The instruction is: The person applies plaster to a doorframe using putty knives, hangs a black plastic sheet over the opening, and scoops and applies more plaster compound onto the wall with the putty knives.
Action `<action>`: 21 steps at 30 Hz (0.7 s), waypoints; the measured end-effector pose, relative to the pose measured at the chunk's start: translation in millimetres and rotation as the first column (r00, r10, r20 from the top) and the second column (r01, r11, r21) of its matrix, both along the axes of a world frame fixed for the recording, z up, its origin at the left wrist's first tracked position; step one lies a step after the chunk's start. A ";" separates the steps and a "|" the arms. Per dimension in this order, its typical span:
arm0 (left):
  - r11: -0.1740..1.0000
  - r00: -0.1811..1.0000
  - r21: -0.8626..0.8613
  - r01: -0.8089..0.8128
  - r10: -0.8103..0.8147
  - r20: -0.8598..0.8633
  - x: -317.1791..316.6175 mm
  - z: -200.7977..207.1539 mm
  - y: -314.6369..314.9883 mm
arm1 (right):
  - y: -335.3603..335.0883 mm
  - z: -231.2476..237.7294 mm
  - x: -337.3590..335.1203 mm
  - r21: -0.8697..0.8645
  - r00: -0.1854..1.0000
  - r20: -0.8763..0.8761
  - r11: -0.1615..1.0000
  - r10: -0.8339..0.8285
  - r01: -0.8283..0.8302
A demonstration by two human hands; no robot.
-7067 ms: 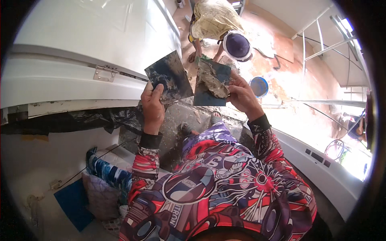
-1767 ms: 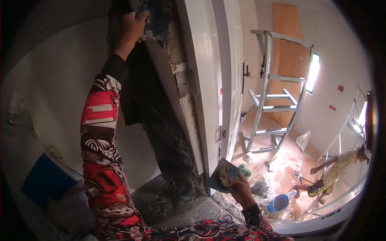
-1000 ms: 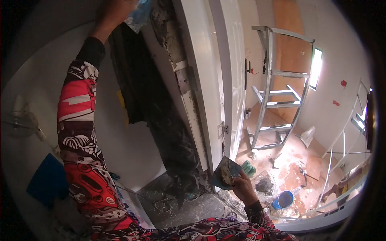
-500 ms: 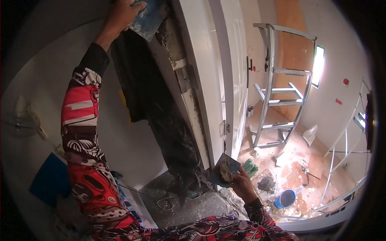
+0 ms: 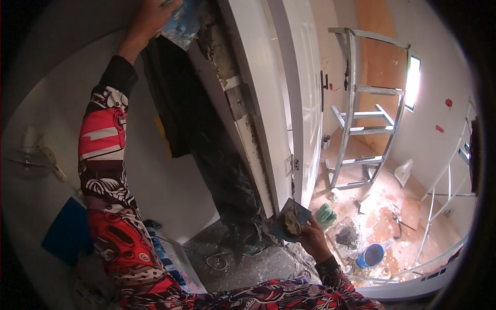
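At the top of the view my left hand is closed on a flat blue-grey plate smeared with mortar. That plate is beside the rough, mortar-patched edge of a white door frame; whether they touch I cannot tell. Lower down, my right hand grips a dark square plate, which carries a lump of grey-brown mortar. This second plate is near the foot of the frame. A metal fitting is set in the frame's edge between my two hands.
Beyond the frame stands a metal ladder. On the spattered floor there are a blue bucket, a dark heap and a green bundle. Dark sheeting hangs left of the frame. A blue panel is at far left.
My left hand and its plate have shifted slightly up and to the left. The room beyond the frame appears a little farther right. My right hand still holds its plate and mortar.
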State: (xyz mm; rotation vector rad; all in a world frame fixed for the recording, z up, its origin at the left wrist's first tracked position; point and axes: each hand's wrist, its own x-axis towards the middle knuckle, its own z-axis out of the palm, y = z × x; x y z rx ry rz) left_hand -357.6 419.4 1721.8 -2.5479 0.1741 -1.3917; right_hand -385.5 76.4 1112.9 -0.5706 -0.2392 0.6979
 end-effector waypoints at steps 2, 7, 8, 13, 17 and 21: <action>1.000 1.000 -0.023 -0.007 0.008 0.016 8.8 0.0 -1.3 | 0.3 -0.7 -1.5 -0.003 1.000 -0.003 1.000 0.002 -0.002; 0.999 0.991 0.040 0.018 -0.023 0.129 -11.8 -0.2 -49.6 | -1.3 3.8 -0.4 -0.004 0.999 -0.034 1.000 -0.020 0.020; 0.997 0.988 -0.080 -0.012 0.024 0.153 -19.2 -2.5 -61.7 | -3.8 4.8 1.4 -0.009 0.999 -0.009 0.999 -0.035 0.035; 0.960 0.963 0.239 -0.147 0.083 0.257 -10.6 -6.5 -48.0 | 2.3 -2.3 -0.4 -0.020 1.000 0.003 1.000 -0.012 0.012; 0.997 0.990 0.071 -0.036 0.026 0.141 -21.1 -2.9 -41.4 | 8.7 2.0 -0.1 -0.059 0.996 0.079 0.997 -0.047 0.052; 0.998 0.984 0.026 -0.058 0.053 0.170 -40.4 -4.5 -1.0 | 18.4 10.6 6.4 -0.049 0.998 0.058 0.999 0.023 -0.021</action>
